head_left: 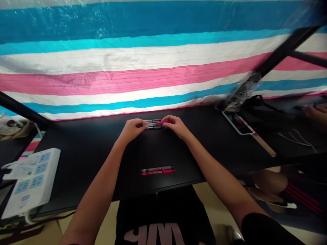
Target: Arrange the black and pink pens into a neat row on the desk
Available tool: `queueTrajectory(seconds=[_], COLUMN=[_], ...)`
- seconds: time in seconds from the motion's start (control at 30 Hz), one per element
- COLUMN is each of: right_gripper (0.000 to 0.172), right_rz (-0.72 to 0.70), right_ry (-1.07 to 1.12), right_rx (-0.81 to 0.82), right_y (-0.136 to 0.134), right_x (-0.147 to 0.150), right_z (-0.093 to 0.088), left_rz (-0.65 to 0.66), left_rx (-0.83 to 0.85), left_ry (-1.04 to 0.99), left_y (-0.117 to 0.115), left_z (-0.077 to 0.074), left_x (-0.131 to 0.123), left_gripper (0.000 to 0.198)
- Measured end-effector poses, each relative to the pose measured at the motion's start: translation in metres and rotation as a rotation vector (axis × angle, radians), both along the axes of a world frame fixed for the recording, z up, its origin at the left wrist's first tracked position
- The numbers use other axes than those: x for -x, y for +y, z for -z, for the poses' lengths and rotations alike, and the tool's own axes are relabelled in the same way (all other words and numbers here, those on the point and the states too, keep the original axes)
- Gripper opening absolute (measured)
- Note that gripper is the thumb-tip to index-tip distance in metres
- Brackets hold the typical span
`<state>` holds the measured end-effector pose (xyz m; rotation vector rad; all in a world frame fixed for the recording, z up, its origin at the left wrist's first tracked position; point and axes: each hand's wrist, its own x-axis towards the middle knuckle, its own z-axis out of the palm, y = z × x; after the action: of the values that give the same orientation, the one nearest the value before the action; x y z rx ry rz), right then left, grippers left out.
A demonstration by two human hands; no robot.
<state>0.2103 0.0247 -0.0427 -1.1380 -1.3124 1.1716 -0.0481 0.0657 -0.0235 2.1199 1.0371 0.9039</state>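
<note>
Several pens (154, 125) lie side by side near the back of the black table, mostly black and clear, with some red showing. My left hand (134, 129) closes its fingers round their left ends. At the right ends my right hand (176, 125) pinches a red pen (165, 122). Both hands hide parts of the row, so the exact make-up of it cannot be seen. Closer to the front edge, a black pen (157, 168) and a second red pen (157, 172) lie parallel, apart from the hands.
A white power strip (52, 177) sits at the left. To the right are a phone (237, 122), a wooden strip (264, 144) and a cable. A striped plastic sheet (153, 75) hangs behind the table (89, 160). Another person's hand (318, 114) shows at the far right.
</note>
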Motion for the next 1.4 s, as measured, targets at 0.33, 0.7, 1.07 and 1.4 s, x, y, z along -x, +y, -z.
queueTrajectory(seconds=[0.33,0.7,1.07,1.4], right_gripper=[0.025,0.031,0.035,0.028], right_rz=[0.008,-0.049,-0.031,-0.029], right_ry=[-0.031,-0.126,-0.231,-0.391], right_rx=[0.001,-0.055,-0.072,-0.117], right_y=[0.001,-0.002,-0.006,-0.008], right_x=[-0.001,0.014,0.017,0.0], right_z=[0.0,0.008,0.006,-0.009], left_rz=[0.017,0.089,0.103,0.068], left_rx=[-0.016,-0.11,-0.132,-0.141], left_ry=[-0.018,0.255,0.173,0.163], left_y=[0.001,-0.007,-0.013,-0.008], left_z=[0.003,0.004,0.001,0.005], left_x=[0.0,-0.008,-0.013,-0.01], left_gripper=[0.011,0.015,0.014,0.012])
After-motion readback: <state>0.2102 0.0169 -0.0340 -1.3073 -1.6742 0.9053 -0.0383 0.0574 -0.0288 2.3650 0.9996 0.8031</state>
